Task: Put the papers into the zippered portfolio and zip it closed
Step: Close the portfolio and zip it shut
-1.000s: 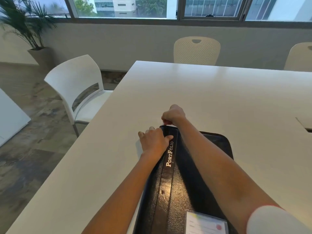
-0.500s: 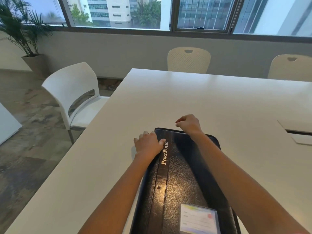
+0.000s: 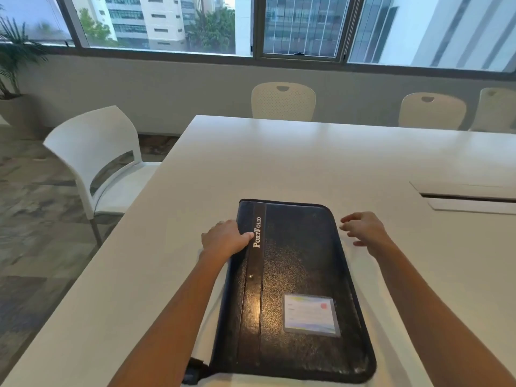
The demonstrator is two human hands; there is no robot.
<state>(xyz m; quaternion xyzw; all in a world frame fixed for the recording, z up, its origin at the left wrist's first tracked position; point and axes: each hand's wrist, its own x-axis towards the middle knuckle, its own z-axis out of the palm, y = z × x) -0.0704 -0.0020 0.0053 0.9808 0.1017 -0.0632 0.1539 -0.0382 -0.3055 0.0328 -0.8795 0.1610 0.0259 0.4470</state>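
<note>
A black zippered portfolio (image 3: 290, 277) lies flat and closed on the white table (image 3: 279, 163), gold "PortFolio" lettering on its spine strip and a clear card pocket (image 3: 311, 315) near its front. My left hand (image 3: 224, 238) rests on the portfolio's left spine edge near the far corner, thumb on the cover. To the right of the portfolio's far right corner hovers my right hand (image 3: 363, 227), fingers spread and holding nothing. No papers are visible. A small dark strap or tab (image 3: 194, 370) sticks out at the near left corner.
A white chair (image 3: 97, 163) stands at the table's left side. Cream chairs (image 3: 283, 101) line the far edge. A cable hatch (image 3: 469, 198) is set into the table at the right. A potted plant (image 3: 11, 68) stands at the far left by the windows.
My right hand travelled from the far left corner along the far edge to the right corner and has come off the portfolio with fingers spread. My left hand stayed on the spine edge.
</note>
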